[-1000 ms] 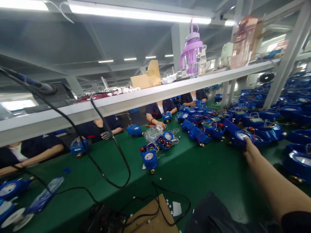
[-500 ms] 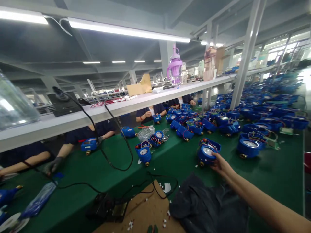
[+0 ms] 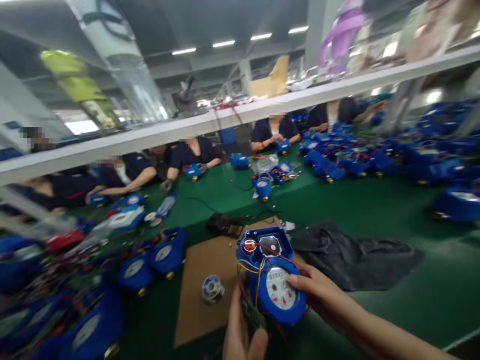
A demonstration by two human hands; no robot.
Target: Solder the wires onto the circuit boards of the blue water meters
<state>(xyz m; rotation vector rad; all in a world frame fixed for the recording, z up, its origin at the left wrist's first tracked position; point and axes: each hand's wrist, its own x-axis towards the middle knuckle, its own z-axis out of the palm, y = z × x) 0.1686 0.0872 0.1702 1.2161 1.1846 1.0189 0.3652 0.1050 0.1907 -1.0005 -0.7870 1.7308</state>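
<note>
Lower centre: left hand (image 3: 238, 327) grasping dark green piece (image 3: 254, 315) (circuit board, likely) | just right, blue meter (image 3: 273, 278): probably weighty, stiff, slick; wires (image 3: 259, 276) likely fragile, hold casing (image 3: 292, 316) by sides | lower right of centre: right hand (image 3: 318, 289) gripping meter, thumb (image 3: 298, 282) on dial (image 3: 279, 294)

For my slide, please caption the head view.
Blue meter in the right hand, green circuit board in the left hand.
</note>
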